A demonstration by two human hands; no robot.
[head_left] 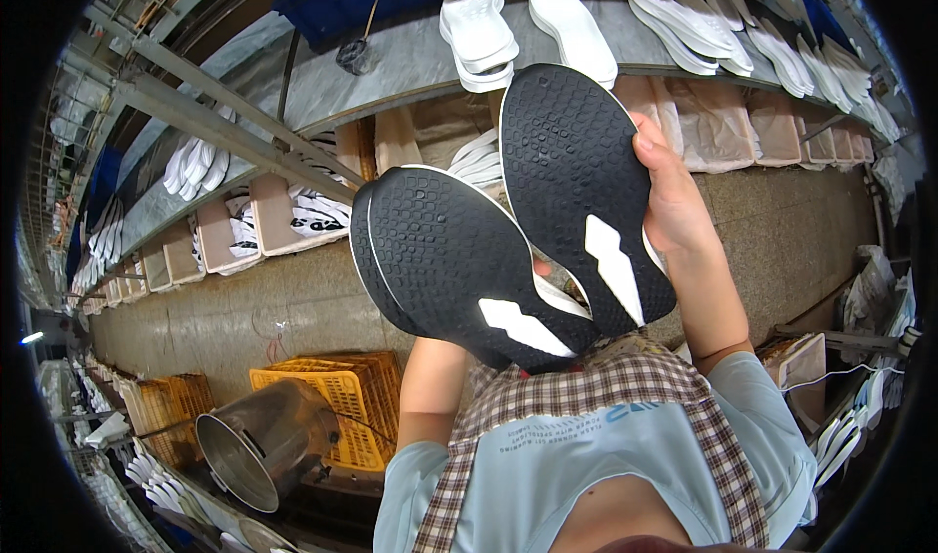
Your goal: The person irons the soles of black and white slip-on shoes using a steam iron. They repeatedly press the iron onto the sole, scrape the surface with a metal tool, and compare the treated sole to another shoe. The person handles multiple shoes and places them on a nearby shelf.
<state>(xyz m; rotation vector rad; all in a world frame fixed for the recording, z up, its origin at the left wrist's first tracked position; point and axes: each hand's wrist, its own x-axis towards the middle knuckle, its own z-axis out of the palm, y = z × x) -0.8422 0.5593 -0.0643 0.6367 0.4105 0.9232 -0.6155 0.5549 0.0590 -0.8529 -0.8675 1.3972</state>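
My right hand [674, 191] grips the outer edge of a black shoe sole [572, 143], thumb along its side. This sole has a pebbled tread, a white rim and a white zigzag patch. On the left, a stack of matching black soles [440, 250] overlaps it at the lower ends, treads facing me. My left hand [541, 267] is mostly hidden behind that stack; only a bit of finger shows in the gap between the soles. Past their tips, white soles [479, 25] lie on the grey bench, one pair stacked and another sole [575, 35] beside it.
The long grey bench [410, 82] curves across the far side, with more white soles [684, 25] at right and a blue crate [352, 1]. Bins [269, 211] holding soles stand beneath it. A metal drum [264, 441] and yellow crates [366, 387] sit at lower left.
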